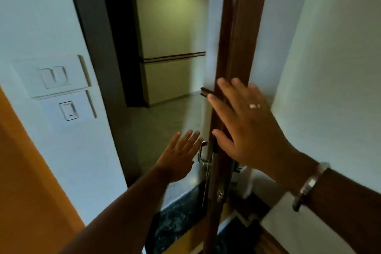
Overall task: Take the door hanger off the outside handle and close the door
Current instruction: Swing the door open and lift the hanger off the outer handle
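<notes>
Head view looks down along the edge of a brown door point(237, 47) that stands open onto a corridor. The right hand point(247, 130) is spread flat, fingers point(224, 97) extended and apart, grasping nothing; its fingertips overlap the door's edge, and whether the palm presses the wood or only hovers just off it cannot be told. A ring sits on one finger and a metal bangle point(309, 185) circles the wrist.

The left hand point(179, 156) reaches out lower down, also open with fingers loose and splayed, holding nothing. Just past its fingertips, on the corridor side of the door, is the outside handle point(203, 153), a silvery lever seen almost end-on. A thin pale strip hangs below it, running down beside the door; this is probably the door hanger point(206, 183), seen edge-on, though it is too narrow and blurred to be sure. The fingertips look close to the handle but not on it.

Left of that hand, a wall point(61, 27) carries two switch plates point(53, 76).

Judging from this, the task is barely begun: the hanger appears not yet lifted off, and the door is wide open. What remains is to close the fingers on the hanger, slip it off the lever, then swing the door shut.
</notes>
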`<state>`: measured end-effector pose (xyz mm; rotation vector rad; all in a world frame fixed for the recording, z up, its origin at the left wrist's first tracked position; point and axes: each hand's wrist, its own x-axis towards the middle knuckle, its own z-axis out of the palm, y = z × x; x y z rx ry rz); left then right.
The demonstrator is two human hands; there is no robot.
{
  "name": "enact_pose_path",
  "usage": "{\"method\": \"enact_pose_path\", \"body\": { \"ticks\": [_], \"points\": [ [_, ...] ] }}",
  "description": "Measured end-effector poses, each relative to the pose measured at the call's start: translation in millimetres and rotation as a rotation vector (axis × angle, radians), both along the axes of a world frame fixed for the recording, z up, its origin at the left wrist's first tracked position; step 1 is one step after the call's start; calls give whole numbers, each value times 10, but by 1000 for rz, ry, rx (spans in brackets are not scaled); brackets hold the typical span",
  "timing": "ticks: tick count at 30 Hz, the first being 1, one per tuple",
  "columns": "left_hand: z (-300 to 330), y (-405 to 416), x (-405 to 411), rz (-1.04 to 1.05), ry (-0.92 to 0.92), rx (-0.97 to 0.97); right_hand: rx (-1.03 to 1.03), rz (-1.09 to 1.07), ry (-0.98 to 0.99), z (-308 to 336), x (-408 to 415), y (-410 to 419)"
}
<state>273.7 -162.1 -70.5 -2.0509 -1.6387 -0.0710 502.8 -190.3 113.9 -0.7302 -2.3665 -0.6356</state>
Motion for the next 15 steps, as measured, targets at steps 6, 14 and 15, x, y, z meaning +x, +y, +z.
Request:
{"method": "enact_pose_path", "body": {
  "ticks": [6, 14, 15],
  "points": [
    [-188, 465, 459, -187, 81, -200, 74, -305, -504, 208, -11, 219],
    [-114, 1112, 1043, -491, -172, -538, 61, -720, -798, 188, 203, 888],
    [-98, 1161, 1092, -511, -155, -573, 86, -810, -861, 181, 259, 966]
  ]
}}
